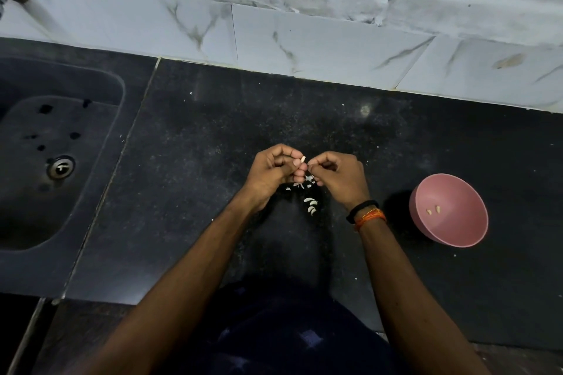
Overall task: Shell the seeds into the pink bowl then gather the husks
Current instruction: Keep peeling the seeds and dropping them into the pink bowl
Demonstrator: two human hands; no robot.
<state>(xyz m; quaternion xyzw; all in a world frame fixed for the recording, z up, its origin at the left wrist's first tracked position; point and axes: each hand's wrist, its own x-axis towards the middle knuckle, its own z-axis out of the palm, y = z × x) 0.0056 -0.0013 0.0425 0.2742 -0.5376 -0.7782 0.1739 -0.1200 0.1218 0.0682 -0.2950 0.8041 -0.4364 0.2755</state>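
Observation:
Both hands meet above the middle of the black counter (213, 137). My left hand (274, 173) pinches a small pale seed (303, 158) between thumb and fingertips. Fingers curled, my right hand (338, 176) picks at the same seed from the right. Under and just in front of the hands lies a small heap of white seeds and husks (310, 205); I cannot tell shelled from unshelled. The pink bowl (457, 234) stands to the right of my right wrist, tilted toward me, with two shelled kernels (433, 209) inside.
A dark sink (54, 155) with a metal drain is sunk into the counter at the left. A white marbled tile wall (304, 39) closes off the back. The counter's front edge runs just before my body.

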